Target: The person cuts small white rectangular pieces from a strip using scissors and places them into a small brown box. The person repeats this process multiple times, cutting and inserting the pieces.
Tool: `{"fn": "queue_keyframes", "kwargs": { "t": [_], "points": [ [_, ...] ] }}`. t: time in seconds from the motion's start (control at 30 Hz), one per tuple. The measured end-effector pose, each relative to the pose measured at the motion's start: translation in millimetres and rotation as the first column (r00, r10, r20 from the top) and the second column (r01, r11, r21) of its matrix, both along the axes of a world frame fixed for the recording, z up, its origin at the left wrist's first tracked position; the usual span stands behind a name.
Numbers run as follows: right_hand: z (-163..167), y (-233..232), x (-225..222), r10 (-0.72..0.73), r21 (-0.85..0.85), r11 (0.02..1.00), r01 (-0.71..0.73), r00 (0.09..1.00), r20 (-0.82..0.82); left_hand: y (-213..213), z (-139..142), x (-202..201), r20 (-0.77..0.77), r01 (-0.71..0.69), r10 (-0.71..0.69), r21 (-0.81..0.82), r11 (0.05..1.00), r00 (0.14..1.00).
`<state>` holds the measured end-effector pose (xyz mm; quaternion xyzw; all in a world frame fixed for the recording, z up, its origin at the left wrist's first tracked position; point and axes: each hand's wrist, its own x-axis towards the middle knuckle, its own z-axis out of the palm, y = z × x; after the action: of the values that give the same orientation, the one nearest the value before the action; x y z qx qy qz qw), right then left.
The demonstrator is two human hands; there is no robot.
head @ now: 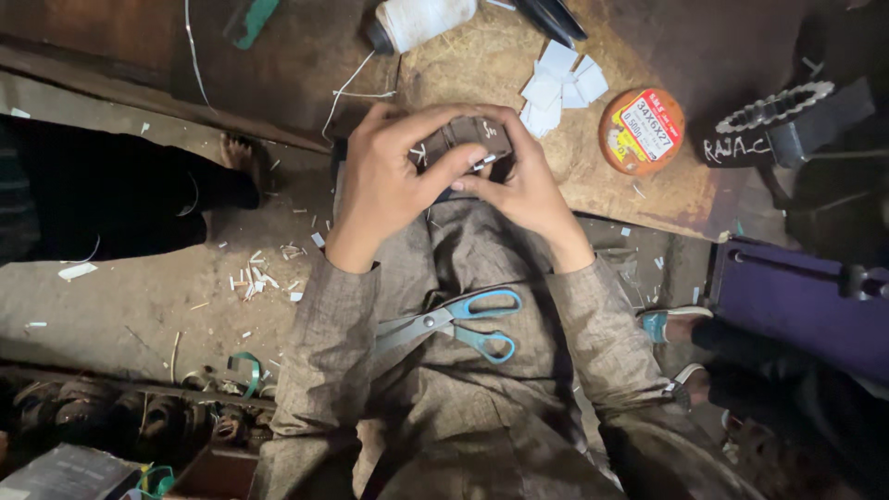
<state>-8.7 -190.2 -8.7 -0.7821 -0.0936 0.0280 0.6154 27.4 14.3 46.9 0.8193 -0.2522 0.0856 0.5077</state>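
Item: left hand point(384, 181), fingers curled, gripping the near left side of a small dark rectangular block with pale strips on it point(468, 139). Right hand point(528, 181) likewise closed on the block's right side, thumb pressing a white sliver at its lower edge. We log the block's long axis as running left to right between both hands, which touch it equally, at the near edge of the worn brown tabletop point(667, 185). On our lap: steel scissors with blue handles point(454, 324), blades pointing left. Beyond: cut white paper squares point(560, 88), an orange round tin point(641, 131), a white thread spool point(421, 20).
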Motion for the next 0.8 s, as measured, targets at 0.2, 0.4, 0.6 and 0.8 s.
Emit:
{"fn": "queue_keyframes", "kwargs": {
  "t": [0.2,0.4,0.6,0.8],
  "points": [
    [6.5,1.4,-4.9,-0.051,-0.071,0.996,0.054,0.998,0.046,-5.1,4.5,-4.2,0.059,0.011,-0.012,0.009,1.000,0.998],
    [3.5,16.4,-19.1,-0.372,0.272,0.890,0.367,0.928,-0.034,-22.4,16.3,-7.2,-0.151,-0.149,0.130,-0.125,0.981,0.980],
    [-12.5,36.4,-43.6,-0.509,0.029,0.856,0.516,0.852,-0.126,-31.4,13.5,-24.8,-0.174,-0.250,0.225,-0.143,0.958,0.959],
    [-16.6,42.4,-35.8,-0.469,0.146,0.870,0.471,0.882,-0.049,-25.3,2.5,-45.7,-0.083,-0.281,0.277,-0.036,0.959,0.957]
  ]
}}
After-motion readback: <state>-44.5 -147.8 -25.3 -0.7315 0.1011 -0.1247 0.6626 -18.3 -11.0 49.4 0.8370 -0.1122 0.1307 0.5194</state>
